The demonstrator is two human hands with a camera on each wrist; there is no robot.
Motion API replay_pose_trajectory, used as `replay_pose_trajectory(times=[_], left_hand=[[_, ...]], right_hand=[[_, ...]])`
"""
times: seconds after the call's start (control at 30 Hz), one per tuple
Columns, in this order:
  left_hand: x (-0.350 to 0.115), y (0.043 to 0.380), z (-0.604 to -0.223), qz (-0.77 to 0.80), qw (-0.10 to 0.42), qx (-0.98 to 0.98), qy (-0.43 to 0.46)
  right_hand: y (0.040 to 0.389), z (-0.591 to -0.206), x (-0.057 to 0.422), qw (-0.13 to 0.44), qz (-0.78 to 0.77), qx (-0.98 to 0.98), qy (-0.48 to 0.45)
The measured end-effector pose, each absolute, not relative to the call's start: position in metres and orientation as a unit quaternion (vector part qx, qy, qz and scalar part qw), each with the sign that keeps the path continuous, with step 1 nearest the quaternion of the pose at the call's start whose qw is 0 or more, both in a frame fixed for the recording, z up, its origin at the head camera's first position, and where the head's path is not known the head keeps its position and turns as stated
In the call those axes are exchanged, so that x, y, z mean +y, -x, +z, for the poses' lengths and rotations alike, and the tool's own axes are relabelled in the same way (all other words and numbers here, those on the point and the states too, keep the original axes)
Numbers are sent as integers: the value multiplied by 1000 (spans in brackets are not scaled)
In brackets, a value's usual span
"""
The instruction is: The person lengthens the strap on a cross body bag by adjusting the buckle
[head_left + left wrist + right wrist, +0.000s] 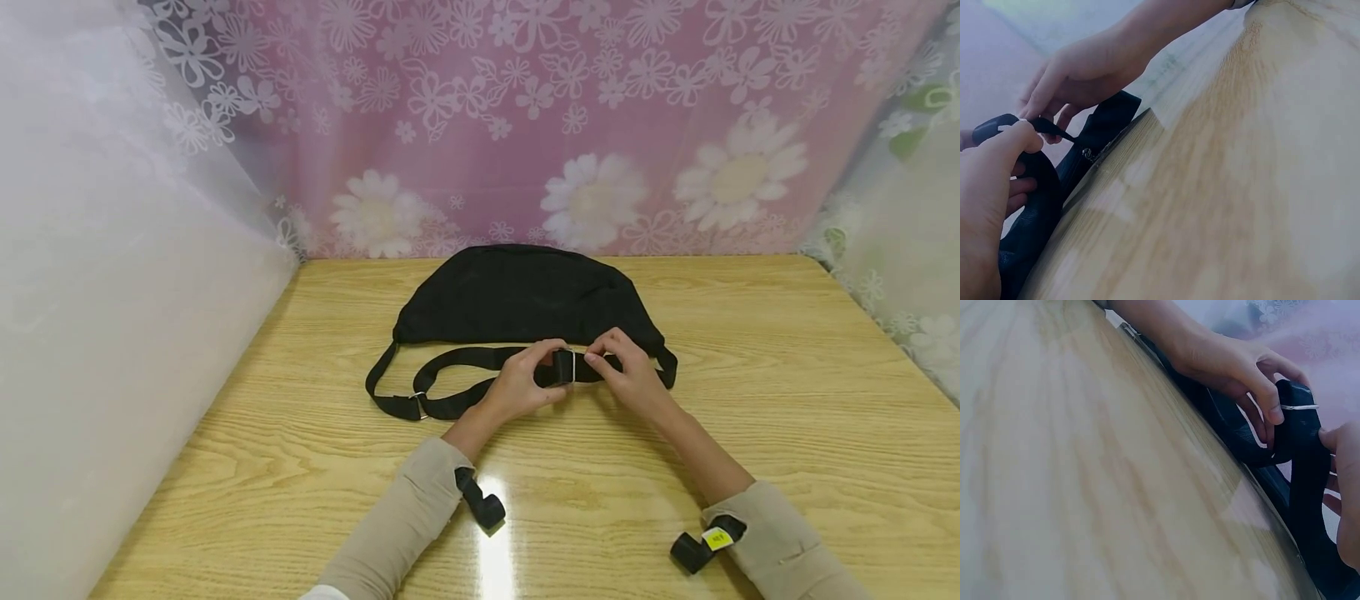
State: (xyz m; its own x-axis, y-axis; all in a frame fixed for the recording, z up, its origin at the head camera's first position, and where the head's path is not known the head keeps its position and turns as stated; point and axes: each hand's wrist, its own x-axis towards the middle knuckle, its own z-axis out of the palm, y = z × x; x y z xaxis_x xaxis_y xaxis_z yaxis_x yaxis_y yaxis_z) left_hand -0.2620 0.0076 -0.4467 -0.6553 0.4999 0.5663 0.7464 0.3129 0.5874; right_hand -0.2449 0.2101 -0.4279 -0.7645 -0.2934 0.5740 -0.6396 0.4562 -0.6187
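Observation:
A black waist bag (pixel 517 292) lies flat, its black webbing strap (pixel 465 358) looped in front of it. My left hand (pixel 517 385) grips a fold of the strap between thumb and fingers, at a silver slider buckle (pixel 573 367). Just right of that buckle, my right hand (pixel 633 375) pinches the strap between thumb and forefinger. The right wrist view shows the buckle (pixel 1299 407) across the raised webbing, near the left thumb (pixel 1274 415). A metal ring (pixel 417 396) joins the strap at the left end of the loop.
Beneath everything is a wood-grain table (pixel 262 467). A pink flowered curtain (pixel 465 183) hangs along its back edge, with a pale sheet (pixel 150 292) at left and another flowered sheet (pixel 915 275) at right. Black bands (pixel 480 500) hang from both sleeves.

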Motion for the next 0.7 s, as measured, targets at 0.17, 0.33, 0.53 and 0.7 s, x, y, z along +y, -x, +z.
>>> replay_pose_trajectory(times=[0.17, 0.33, 0.53, 0.7], left_hand=[[8, 262, -447, -450, 161, -790, 384], [8, 263, -446, -459, 173, -784, 381], [8, 263, -446, -458, 178, -780, 388], [7, 264, -447, -440, 197, -785, 389]], right_hand=[[247, -428, 212, 219, 434, -831, -272], [249, -430, 216, 243, 419, -839, -248], [251, -431, 218, 256, 404, -847, -231], [251, -431, 217, 250, 402, -852, -224]])
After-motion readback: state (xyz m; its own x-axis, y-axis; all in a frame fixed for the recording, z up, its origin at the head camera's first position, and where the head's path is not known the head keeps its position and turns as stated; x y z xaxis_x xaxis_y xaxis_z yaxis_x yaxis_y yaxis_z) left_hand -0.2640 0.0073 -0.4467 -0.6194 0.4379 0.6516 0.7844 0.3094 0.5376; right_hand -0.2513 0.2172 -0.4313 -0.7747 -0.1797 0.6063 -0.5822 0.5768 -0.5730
